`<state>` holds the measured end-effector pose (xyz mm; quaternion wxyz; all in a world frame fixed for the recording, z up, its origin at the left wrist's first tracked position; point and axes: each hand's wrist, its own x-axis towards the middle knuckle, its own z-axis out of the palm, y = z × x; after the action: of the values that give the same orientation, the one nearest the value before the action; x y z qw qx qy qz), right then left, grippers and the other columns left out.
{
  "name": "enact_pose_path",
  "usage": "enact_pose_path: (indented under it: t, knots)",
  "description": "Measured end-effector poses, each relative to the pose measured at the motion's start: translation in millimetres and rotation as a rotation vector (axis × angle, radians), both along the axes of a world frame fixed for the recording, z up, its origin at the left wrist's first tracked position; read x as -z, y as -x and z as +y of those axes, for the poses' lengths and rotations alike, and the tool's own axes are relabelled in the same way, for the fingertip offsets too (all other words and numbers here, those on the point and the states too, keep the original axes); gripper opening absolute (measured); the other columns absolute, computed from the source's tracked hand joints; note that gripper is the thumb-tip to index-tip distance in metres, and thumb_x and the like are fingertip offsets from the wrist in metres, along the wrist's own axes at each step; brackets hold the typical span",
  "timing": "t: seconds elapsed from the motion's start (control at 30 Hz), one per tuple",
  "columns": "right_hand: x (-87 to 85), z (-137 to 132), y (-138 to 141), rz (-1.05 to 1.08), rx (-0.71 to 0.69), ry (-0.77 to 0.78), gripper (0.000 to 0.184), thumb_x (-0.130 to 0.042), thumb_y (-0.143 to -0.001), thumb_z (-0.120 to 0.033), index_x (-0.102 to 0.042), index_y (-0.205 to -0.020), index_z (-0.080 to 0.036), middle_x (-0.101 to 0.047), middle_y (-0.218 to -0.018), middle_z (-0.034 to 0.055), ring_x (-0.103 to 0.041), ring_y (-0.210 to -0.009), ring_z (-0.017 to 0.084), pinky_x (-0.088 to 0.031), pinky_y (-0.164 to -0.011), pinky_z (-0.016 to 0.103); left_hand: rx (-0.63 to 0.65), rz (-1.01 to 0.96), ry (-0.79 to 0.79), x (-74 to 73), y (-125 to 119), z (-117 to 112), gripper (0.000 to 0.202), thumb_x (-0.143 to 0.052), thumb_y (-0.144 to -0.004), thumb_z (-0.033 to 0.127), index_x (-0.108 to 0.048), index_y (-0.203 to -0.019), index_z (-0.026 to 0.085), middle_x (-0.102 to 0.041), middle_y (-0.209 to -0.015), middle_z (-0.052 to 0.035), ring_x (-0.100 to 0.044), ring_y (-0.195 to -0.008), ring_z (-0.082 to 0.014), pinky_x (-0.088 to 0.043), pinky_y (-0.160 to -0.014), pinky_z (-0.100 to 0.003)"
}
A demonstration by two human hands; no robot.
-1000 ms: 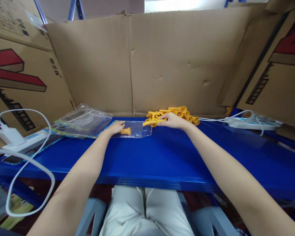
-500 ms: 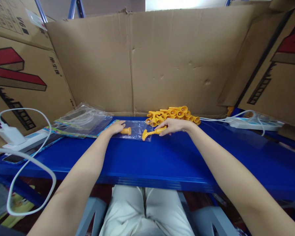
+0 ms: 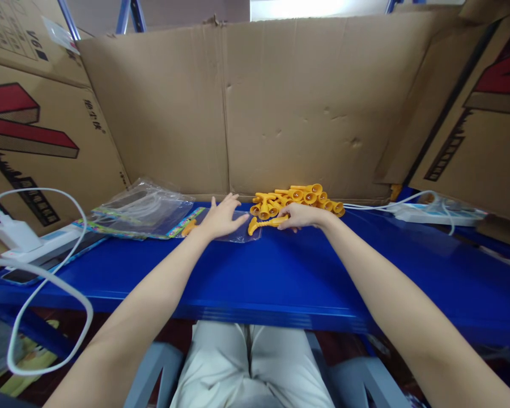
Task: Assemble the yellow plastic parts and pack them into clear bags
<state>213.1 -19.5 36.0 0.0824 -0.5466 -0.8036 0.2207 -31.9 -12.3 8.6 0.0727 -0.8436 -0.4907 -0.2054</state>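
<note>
My right hand [image 3: 300, 216] is closed around the handle end of a yellow plastic toy [image 3: 261, 224]. The toy has a twisted shaft and a curved, hammer-like head pointing left, low over the bag's right end. My left hand [image 3: 223, 218], fingers spread, is over a clear plastic bag [image 3: 244, 234] with a colourful header strip [image 3: 182, 226]. Another yellow piece [image 3: 189, 227] shows beside the left wrist, at the strip; the hand hides the rest of it. Just behind my right hand lies a pile of yellow funnel-ended toys [image 3: 310, 197].
More clear bags [image 3: 144, 209] lie stacked on the left of the blue table [image 3: 255, 277]. A power strip with a white charger [image 3: 19, 235] and looping cable is at far left, near a phone [image 3: 21, 276]. Another power strip [image 3: 437, 212] is at right. Cardboard [image 3: 301, 102] walls the back.
My left hand has moved right and its fingers have spread. The yellow piece in the bag now shows left of that hand instead of right. The held toy has turned more level.
</note>
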Motion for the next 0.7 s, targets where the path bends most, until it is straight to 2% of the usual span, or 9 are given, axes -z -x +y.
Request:
enact_pose_path:
  t: [0.07, 0.17, 0.23, 0.37, 0.5, 0.6, 0.67, 0.7]
  knots:
    - [3.7, 1, 3, 0.041, -0.003, -0.038, 0.018, -0.065, -0.072, -0.028, -0.067, -0.084, -0.014, -0.056, -0.054, -0.0006, -0.053, -0.05, 0.012, -0.042, -0.052, 0.025, 0.024, 0.048, -0.034, 0.5, -17, -11, 0.046, -0.048, -0.082, 0.046, -0.054, -0.117, 0.016, -0.042, -0.143, -0.0156, -0.025, -0.138, -0.0327, -0.005, -0.109, -0.064]
    - [9.6, 1, 11, 0.123, 0.023, -0.093, 0.014, -0.063, -0.074, -0.024, -0.068, -0.082, -0.014, -0.055, -0.052, -0.0004, -0.054, -0.049, 0.013, -0.045, -0.055, 0.027, -0.04, 0.08, -0.042, 5.7, -29, -16, 0.04, -0.056, -0.075, 0.033, -0.057, -0.11, 0.015, -0.049, -0.135, -0.0187, -0.028, -0.136, -0.0361, 0.002, -0.109, -0.064]
    - [15.0, 1, 18, 0.177, 0.047, -0.135, 0.014, -0.062, -0.074, -0.022, -0.069, -0.083, -0.013, -0.055, -0.052, 0.0001, -0.054, -0.048, 0.014, -0.045, -0.056, 0.028, -0.068, 0.082, -0.027, 8.6, -30, -15, 0.033, -0.054, -0.073, 0.026, -0.06, -0.104, 0.016, -0.053, -0.128, -0.0192, -0.033, -0.133, -0.0366, 0.005, -0.108, -0.065]
    - [28.8, 3, 36, 0.283, 0.088, -0.253, 0.024, -0.06, -0.075, -0.017, -0.068, -0.096, -0.01, -0.06, -0.06, 0.0025, -0.055, -0.05, 0.014, -0.046, -0.057, 0.028, -0.032, 0.048, -0.061, 7.9, -27, -11, 0.027, -0.044, -0.075, 0.017, -0.062, -0.096, 0.015, -0.056, -0.119, -0.0171, -0.046, -0.122, -0.0326, 0.006, -0.109, -0.064]
    - [39.4, 5, 52, 0.374, 0.064, -0.375, 0.025, -0.059, -0.073, -0.013, -0.069, -0.095, -0.011, -0.066, -0.072, 0.0041, -0.058, -0.062, 0.014, -0.046, -0.064, 0.027, 0.057, 0.037, -0.122, 4.4, -30, -16, 0.026, -0.041, -0.077, 0.014, -0.061, -0.093, 0.015, -0.056, -0.12, -0.0156, -0.046, -0.124, -0.0292, 0.004, -0.11, -0.063]
    - [43.5, 5, 60, 0.382, 0.057, -0.419, 0.023, -0.06, -0.073, -0.017, -0.07, -0.093, -0.011, -0.067, -0.076, 0.0048, -0.06, -0.068, 0.016, -0.046, -0.068, 0.028, 0.143, 0.009, -0.119, 1.7, -31, -18, 0.02, -0.043, -0.077, 0.016, -0.06, -0.087, 0.017, -0.057, -0.121, -0.011, -0.043, -0.127, -0.0282, 0.004, -0.11, -0.064]
    - [45.6, 5, 63, 0.348, 0.059, -0.428, 0.026, -0.062, -0.072, -0.017, -0.069, -0.096, -0.011, -0.068, -0.077, 0.0059, -0.061, -0.07, 0.017, -0.046, -0.071, 0.029, 0.105, -0.105, -0.107, -1.6, -24, -13, 0.017, -0.043, -0.082, 0.024, -0.06, -0.082, 0.018, -0.058, -0.123, -0.0084, -0.045, -0.125, -0.0287, 0.002, -0.108, -0.066]
    - [46.5, 5, 64, 0.335, 0.058, -0.437, 0.027, -0.062, -0.072, -0.016, -0.069, -0.098, -0.011, -0.068, -0.079, 0.0065, -0.061, -0.073, 0.018, -0.046, -0.073, 0.03, 0.038, -0.192, -0.106, -3.5, -17, -8, 0.021, -0.042, -0.085, 0.029, -0.059, -0.08, 0.018, -0.058, -0.123, -0.0079, -0.047, -0.122, -0.0287, 0.001, -0.108, -0.067]
